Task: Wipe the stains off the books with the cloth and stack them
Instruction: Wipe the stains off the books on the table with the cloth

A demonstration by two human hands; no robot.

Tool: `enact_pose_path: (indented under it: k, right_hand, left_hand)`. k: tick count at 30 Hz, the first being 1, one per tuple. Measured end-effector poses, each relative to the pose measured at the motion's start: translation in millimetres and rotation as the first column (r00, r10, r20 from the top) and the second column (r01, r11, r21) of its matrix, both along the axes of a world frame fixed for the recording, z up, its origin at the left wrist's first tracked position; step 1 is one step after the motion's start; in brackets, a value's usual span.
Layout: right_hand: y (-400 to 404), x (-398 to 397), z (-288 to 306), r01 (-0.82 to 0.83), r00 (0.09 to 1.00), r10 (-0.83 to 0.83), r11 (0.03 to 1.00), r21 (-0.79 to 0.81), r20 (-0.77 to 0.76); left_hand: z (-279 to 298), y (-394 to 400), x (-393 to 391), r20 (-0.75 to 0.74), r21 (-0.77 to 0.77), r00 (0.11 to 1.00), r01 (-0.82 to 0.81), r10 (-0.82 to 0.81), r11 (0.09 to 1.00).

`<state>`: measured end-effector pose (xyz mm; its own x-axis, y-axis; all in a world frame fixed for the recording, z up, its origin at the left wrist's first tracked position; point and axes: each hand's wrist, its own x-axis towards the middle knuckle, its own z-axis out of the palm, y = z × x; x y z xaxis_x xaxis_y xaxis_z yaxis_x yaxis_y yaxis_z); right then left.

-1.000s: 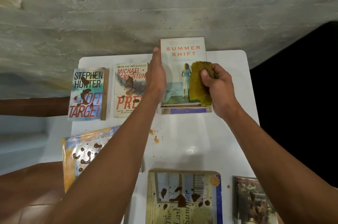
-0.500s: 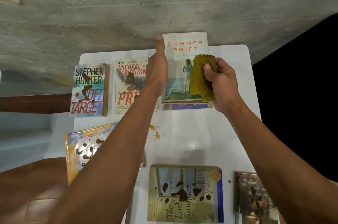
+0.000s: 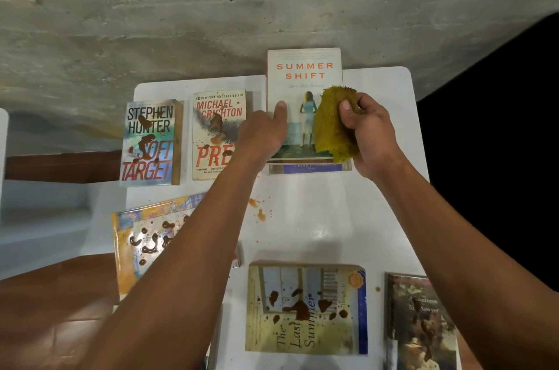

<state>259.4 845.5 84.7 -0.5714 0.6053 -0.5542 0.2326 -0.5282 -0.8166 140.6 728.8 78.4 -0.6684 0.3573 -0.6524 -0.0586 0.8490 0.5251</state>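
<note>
Item: "Summer Shift" paperback [image 3: 304, 73], glossy pale cover, no stains visible on it, lying flat on top of another book [image 3: 308, 167] whose purple-banded edge shows beneath it; together they form the stack at the far edge of the white surface [image 3: 302, 212].

Hands: left hand [image 3: 266, 130] rests on the cover's left side, forefinger extended, gripping nothing. Right hand [image 3: 367, 133] grips the cloth [image 3: 331, 124], a shaggy mustard-yellow wad, bunched against the cover's right half.

Step in hand (judged): finishing the wipe and squaring the top book on the stack.

Next move calls for: choosing a soiled volume and bringing it under the cloth.

Awaiting cleaning, all flat rectangular paperbacks with dark brown blotches:
- "Soft Target" [image 3: 149, 142], iridescent cover.
- "Prey" [image 3: 216, 133], matte cream.
- Orange-yellow book [image 3: 142, 236], part hidden by the left arm.
- "The Last Summer" [image 3: 305, 306].
- "Tom Sawyer" [image 3: 422, 324] (title partly legible).

Small orange spots [image 3: 257, 209] mark the surface.
</note>
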Motion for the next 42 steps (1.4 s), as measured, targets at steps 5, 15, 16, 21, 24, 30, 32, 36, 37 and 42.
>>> enact_pose_path:
  k: [5, 15, 16, 21, 24, 30, 32, 36, 37, 42]
  right_hand:
    - [0.6, 2.6, 3.5, 0.023, 1.000, -0.024, 0.999, -0.027, -0.017]
    - [0.5, 8.1, 1.6, 0.009, 1.000, -0.009, 1.000, -0.006, -0.010]
    - [-0.7, 7.9, 0.6, 0.011, 1.000, -0.011, 1.000, -0.006, -0.011]
    - [-7.6, 10.8, -2.3, 0.016, 1.000, -0.015, 0.999, 0.028, -0.021]
    - [-11.5, 13.8, -1.9, -0.010, 1.000, 0.012, 0.999, 0.054, -0.021]
    - [-15.8, 17.4, -2.3, -0.023, 0.999, 0.024, 0.998, 0.051, -0.029]
    - [-16.0, 20.0, -2.9, -0.024, 0.999, 0.026, 0.998, 0.063, -0.028]
    - [-19.2, 23.9, -4.2, -0.041, 0.999, 0.042, 0.996, 0.084, -0.019]
    - [-19.8, 24.9, -4.4, -0.040, 0.999, 0.042, 0.996, 0.084, -0.016]
    - [-21.4, 26.3, -3.3, -0.031, 0.999, 0.032, 0.997, 0.076, -0.012]
  left_hand:
    - [-10.8, -8.7, 0.8, 0.063, 0.066, 0.998, -0.034, 0.030, 0.997]
    - [-24.9, -13.6, 26.8, -0.164, 0.082, 0.985, -0.037, 0.050, 0.996]
    - [-24.2, -12.7, 27.2, -0.174, 0.067, 0.983, -0.041, 0.052, 0.997]
    - [-29.9, -16.3, 25.0, -0.302, -0.013, 0.953, -0.015, 0.011, 1.000]
    - [-36.8, -18.2, 19.9, -0.303, 0.044, 0.949, -0.075, 0.085, 0.996]
    - [-39.0, -23.2, 18.0, -0.343, 0.107, 0.935, -0.053, 0.087, 0.993]
    - [-36.4, -25.2, 22.0, -0.371, 0.128, 0.925, -0.037, 0.082, 0.991]
    - [-27.6, -31.1, 26.3, -0.389, 0.217, 0.913, -0.038, 0.122, 0.975]
    - [-25.4, -33.1, 27.2, -0.383, 0.244, 0.914, -0.038, 0.132, 0.969]
    - [-26.4, -39.5, 27.3, -0.373, 0.271, 0.921, -0.006, 0.111, 0.963]
